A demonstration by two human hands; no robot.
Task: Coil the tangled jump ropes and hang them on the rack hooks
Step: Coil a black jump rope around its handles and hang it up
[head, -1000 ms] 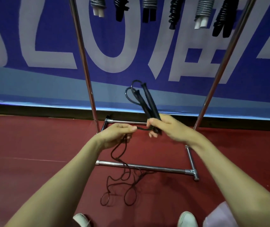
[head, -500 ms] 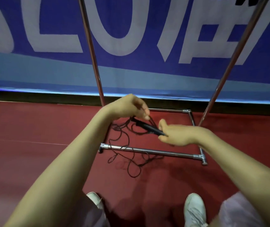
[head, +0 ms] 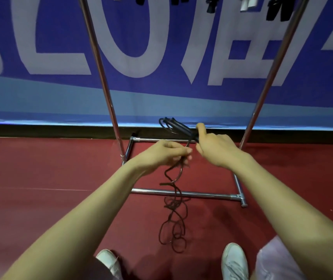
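We have one black jump rope (head: 173, 206) in hand, and it is only partly gathered. Its two handles (head: 178, 127) are held together in the right hand (head: 216, 147), whose fingers curl round them with the thumb raised, and a small loop of cord shows at the far end of the handles. The left hand (head: 161, 153), just beside the right, pinches the cord where it leaves the handles. From there the cord drops in kinked strands, crosses the rack's near base bar (head: 202, 194) and ends in loose, tangled loops on the red floor (head: 40, 168) just ahead of our white shoes (head: 234, 259). We judge the step to be coiling, early on, since most of the cord lies slack below. The next move calls for drawing the cord up through the left hand and laying even turns onto the handles, shaking out the knotted stretch near the bar so it does not snag there. We see no container. The rack (head: 103, 77) serves as the holder, and at its top edge other ropes (head: 275, 9), black and white, already hang. Their hooks lie out of view.
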